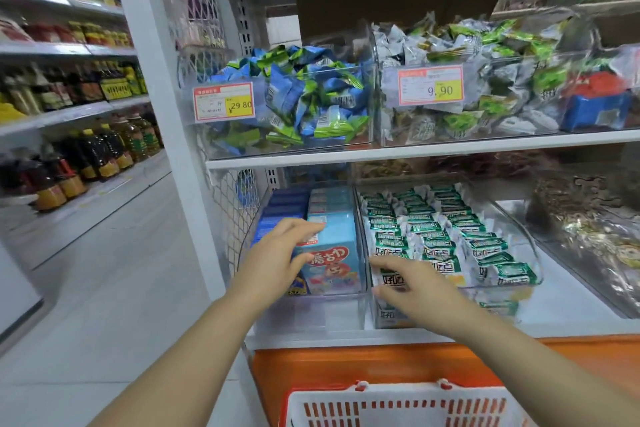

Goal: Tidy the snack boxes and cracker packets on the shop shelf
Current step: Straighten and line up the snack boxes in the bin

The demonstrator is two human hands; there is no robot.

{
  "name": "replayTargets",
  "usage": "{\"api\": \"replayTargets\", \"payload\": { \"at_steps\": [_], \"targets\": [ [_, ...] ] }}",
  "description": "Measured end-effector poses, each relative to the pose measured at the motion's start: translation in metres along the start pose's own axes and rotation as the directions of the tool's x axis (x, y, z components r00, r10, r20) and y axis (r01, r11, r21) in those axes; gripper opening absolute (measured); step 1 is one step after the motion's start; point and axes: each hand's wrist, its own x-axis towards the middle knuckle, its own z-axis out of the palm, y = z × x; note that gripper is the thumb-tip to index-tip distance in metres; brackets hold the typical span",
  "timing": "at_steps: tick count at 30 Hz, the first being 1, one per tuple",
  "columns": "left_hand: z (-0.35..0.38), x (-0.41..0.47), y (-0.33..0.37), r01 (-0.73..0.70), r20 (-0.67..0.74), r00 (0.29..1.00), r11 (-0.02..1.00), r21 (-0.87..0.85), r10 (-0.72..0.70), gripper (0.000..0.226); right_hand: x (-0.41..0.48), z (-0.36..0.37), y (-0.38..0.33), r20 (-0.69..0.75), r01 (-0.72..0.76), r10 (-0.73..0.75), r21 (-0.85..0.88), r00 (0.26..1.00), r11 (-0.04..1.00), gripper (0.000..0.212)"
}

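– Reaching towards the lower shelf (571, 305), both hands, as the head view has it. Where does the left hand (277, 255) sit?
– On the light-blue snack box (332, 253) at the front of the clear bin (311, 312) by the shelf's front left corner. Its fingers lie fairly straight along the box's top and the thumb crosses the front face; they are spread, not curled round it.
– And beside that box?
– Dark-blue boxes (277, 215) fill the bin's left side, and more light-blue ones stand in a row behind.
– The right hand (415, 291)?
– Fingers spread and straight, holding nothing, at the front wall of the neighbouring bin (519, 229). The green-and-white cracker packets (450, 239) lie in rows inside it, from front to back.
– Anything nearer the person?
– A red-and-white basket (398, 406) below the shelf's front edge. On the shelf above, a bin of blue-and-green packets (311, 97) carries a price tag (224, 101).
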Motion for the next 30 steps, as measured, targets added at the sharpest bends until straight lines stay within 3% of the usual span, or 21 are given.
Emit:
{"api": "replayTargets", "payload": {
  "at_steps": [6,12,14,16,19,21,26,30],
  "targets": [
    [0.016,0.013,-0.004,0.006,0.173,0.984,0.987,0.161,-0.035,0.048,0.003,-0.003,0.005,0.001,0.009,-0.009,0.024,1.0,1.0,0.047],
    [0.015,0.015,-0.01,-0.027,0.202,0.978,0.937,0.349,-0.047,0.053,0.005,0.0,0.007,-0.037,0.025,-0.025,-0.016,0.999,1.0,0.045],
    [0.015,0.016,-0.011,-0.05,0.238,0.971,0.949,0.31,-0.026,0.06,0.006,0.001,0.007,-0.041,0.022,-0.023,-0.013,0.999,1.0,0.044],
    [0.015,0.019,-0.012,-0.009,0.194,0.981,0.987,0.162,-0.023,0.067,0.007,0.0,0.008,-0.04,0.016,-0.016,-0.008,0.999,1.0,0.043],
    [0.013,0.032,-0.012,0.132,0.073,0.989,0.987,-0.095,-0.126,0.035,0.007,0.0,0.006,-0.035,0.008,-0.008,-0.019,0.999,1.0,0.042],
    [0.013,0.044,-0.013,0.174,0.059,0.984,0.983,-0.053,-0.171,0.026,0.008,-0.001,0.005,-0.033,0.001,-0.001,-0.01,0.999,1.0,0.042],
    [0.013,0.073,-0.016,0.217,0.303,0.915,0.959,0.184,-0.265,0.043,0.008,-0.002,0.005,-0.024,-0.006,0.007,0.011,1.0,1.0,0.042],
    [0.011,0.085,-0.01,0.171,0.418,0.869,0.954,0.246,-0.263,0.049,0.009,-0.002,0.006,-0.026,-0.004,0.004,0.013,1.0,1.0,0.042]
  ]
}}
